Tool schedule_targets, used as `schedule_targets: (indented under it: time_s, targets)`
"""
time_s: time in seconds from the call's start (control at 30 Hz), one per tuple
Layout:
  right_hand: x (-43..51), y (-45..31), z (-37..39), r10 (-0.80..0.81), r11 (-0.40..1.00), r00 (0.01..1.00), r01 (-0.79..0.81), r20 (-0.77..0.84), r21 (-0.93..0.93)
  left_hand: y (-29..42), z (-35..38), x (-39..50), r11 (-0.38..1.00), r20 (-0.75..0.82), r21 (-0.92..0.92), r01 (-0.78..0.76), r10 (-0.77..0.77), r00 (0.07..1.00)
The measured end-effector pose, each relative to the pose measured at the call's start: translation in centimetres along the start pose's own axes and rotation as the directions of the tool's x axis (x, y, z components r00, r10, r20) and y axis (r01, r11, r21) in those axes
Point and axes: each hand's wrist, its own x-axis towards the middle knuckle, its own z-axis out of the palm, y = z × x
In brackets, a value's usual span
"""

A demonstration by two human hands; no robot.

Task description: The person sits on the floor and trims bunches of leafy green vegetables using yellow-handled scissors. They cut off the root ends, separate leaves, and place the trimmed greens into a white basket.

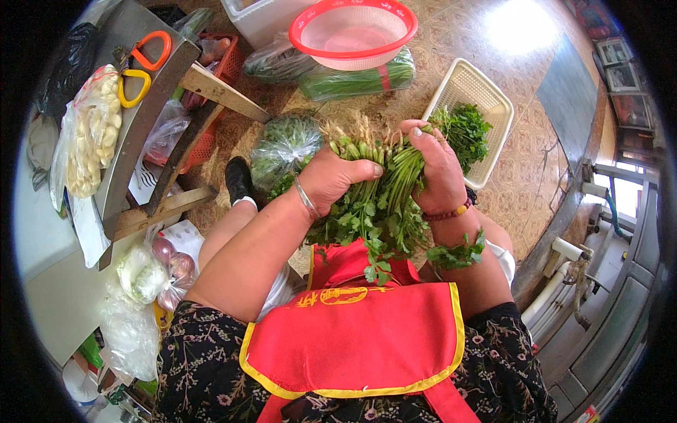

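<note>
A large bunch of cilantro (370,206) with pale roots is held over my lap, roots pointing away from me. My left hand (338,180) grips the bunch's stems from the left, thumb across them. At the right side of the bunch, my right hand (436,164) is closed on some of its stems, its thumb and finger pinching near the root ends. One leafy sprig (459,253) lies against my right forearm. Beyond my right hand, more leafy greens (468,135) rest in a cream plastic basket (505,143) on the floor.
A red-rimmed colander (404,45) sits over bagged long green vegetables (344,82). A plastic bag of greens (285,145) lies by my left foot. At left, a metal-edged table holds scissors (136,87) and bagged peeled garlic (95,137). Pipes (550,288) run at right.
</note>
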Motion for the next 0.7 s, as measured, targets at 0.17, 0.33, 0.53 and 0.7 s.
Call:
schedule_targets:
  time_s: [0.17, 0.33, 0.53, 0.7]
  targets:
    - [-0.6, 0.1, 0.4, -0.022, 0.997, 0.986, 0.008, 0.166, 0.080, -0.3, 0.4, 0.1, 0.998, 0.013, -0.003, -0.065, 0.065, 0.998]
    - [-0.2, 0.0, 0.5, 0.013, 0.990, 0.971, -0.046, 0.239, 0.135, -0.7, 0.6, 0.1, 0.996, 0.020, -0.005, -0.089, 0.089, 0.996]
    - [0.3, 0.5, 0.5, 0.001, 0.988, 0.961, -0.043, 0.276, 0.148, -1.1, 0.6, 0.2, 0.977, -0.019, -0.003, -0.213, 0.213, 0.977]
    - [0.5, 0.4, 0.3, 0.005, 0.999, 0.998, -0.007, 0.068, 0.036, -0.9, -0.1, 0.2, 0.991, -0.119, -0.094, -0.092, 0.081, 0.990]
